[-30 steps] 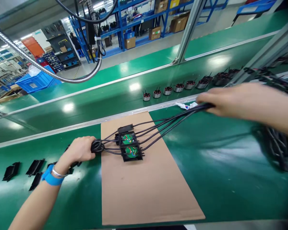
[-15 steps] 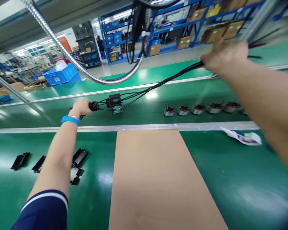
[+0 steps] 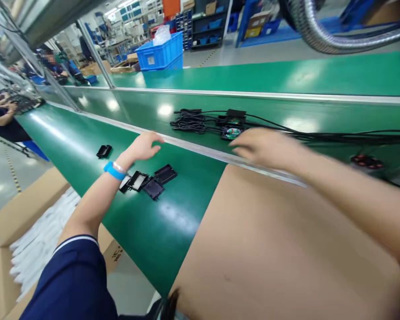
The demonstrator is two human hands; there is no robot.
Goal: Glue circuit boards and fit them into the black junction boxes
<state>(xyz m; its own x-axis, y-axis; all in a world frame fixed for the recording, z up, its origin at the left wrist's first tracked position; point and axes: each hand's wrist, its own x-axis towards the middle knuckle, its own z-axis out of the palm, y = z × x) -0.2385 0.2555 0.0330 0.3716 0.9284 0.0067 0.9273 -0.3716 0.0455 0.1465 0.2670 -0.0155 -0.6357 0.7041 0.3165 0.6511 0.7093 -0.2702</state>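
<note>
Green factory workbench [image 3: 86, 133] in the foreground, with a green conveyor belt [image 3: 143, 104] running alongside it beyond a metal rail [image 3: 193, 149]. On the belt lies a cable assembly [image 3: 231, 132] – black housings with a green circuit board showing, a coil of black cable [image 3: 190, 121] at its left end and long black leads trailing off to the right.

The person's left hand [image 3: 143, 146] hovers over the rail with its fingers loosely spread and nothing in them; a blue wristband [image 3: 114, 170] circles the wrist. The right hand [image 3: 263, 146] is blurred, fingers stretched out flat and empty, just in front of the assembly's housings. Whether it touches them cannot be told.

Beside the left wrist, a cluster of black plastic covers [image 3: 153, 180] sits on the bench, with a single cover [image 3: 104, 151] further left. A brown cardboard sheet [image 3: 270, 231] lies under the right forearm. Small round motors [image 3: 366, 161] rest on the belt at the right. A blue crate [image 3: 160, 51] stands behind the line, and a ribbed metal hose [image 3: 320, 35] hangs overhead. Other workers' arms [image 3: 0, 111] show at far left.
</note>
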